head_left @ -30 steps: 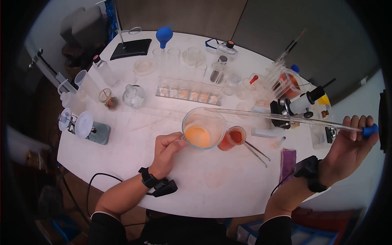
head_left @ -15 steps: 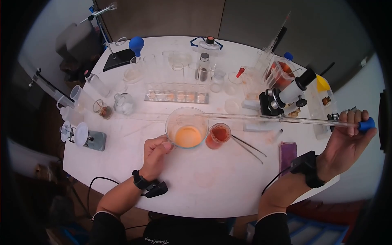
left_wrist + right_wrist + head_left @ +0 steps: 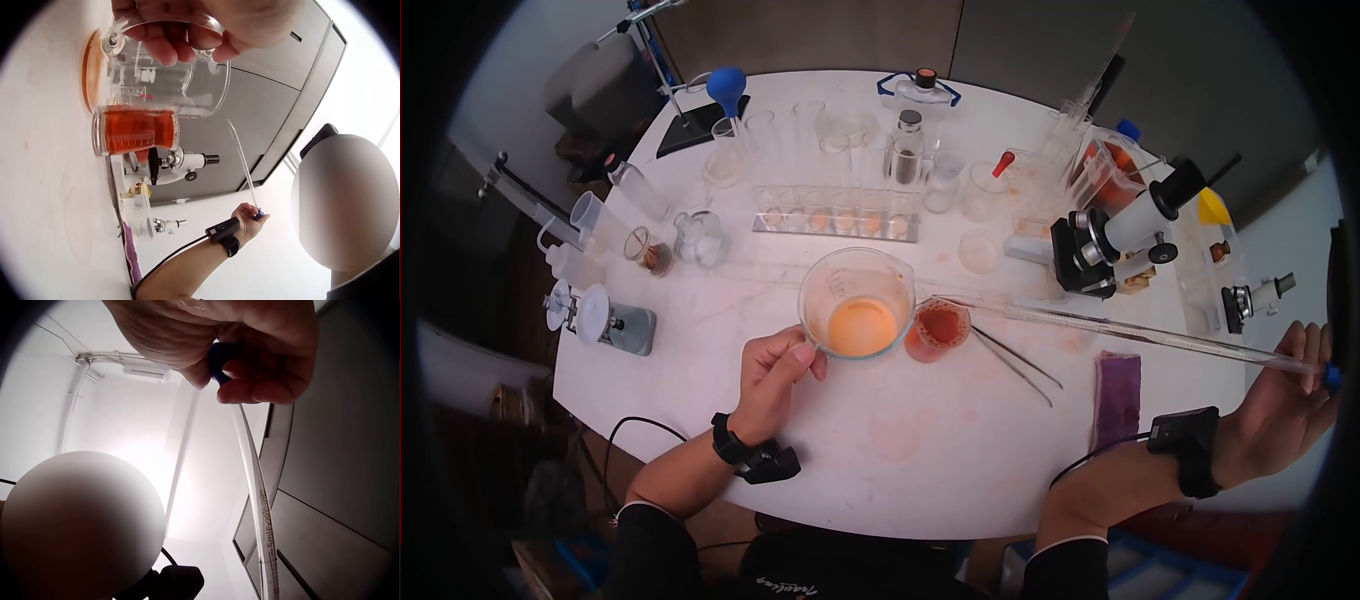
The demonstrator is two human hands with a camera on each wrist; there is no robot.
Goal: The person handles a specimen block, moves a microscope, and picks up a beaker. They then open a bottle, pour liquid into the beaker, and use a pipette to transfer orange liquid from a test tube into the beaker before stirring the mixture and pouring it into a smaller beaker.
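My left hand [image 3: 778,385] grips the handle of a clear glass beaker [image 3: 815,290], which stands upright with a shallow layer of orange liquid [image 3: 92,72] at its bottom. Right beside it is a smaller graduated beaker [image 3: 930,350] of red-orange liquid. At the far right, my right hand [image 3: 1280,415] holds a long glass pipette [image 3: 1160,335] by its blue rubber bulb [image 3: 220,361], fingers curled round it. The pipette slants leftward, its tip overlapping the small beaker's rim in the head view; the left wrist view shows that tip [image 3: 230,123] raised in the air.
Tweezers [image 3: 1022,372] lie beside the small beaker, near a purple cloth [image 3: 1117,400]. A microscope [image 3: 1115,240] stands at right. Behind are a rack of small cups [image 3: 835,228] and several glass vessels. A balance scale [image 3: 605,318] stands at left.
My right hand has moved right and lower in the head view. The pipette tip has shifted from over the handled beaker toward the smaller one. My left hand keeps its hold.
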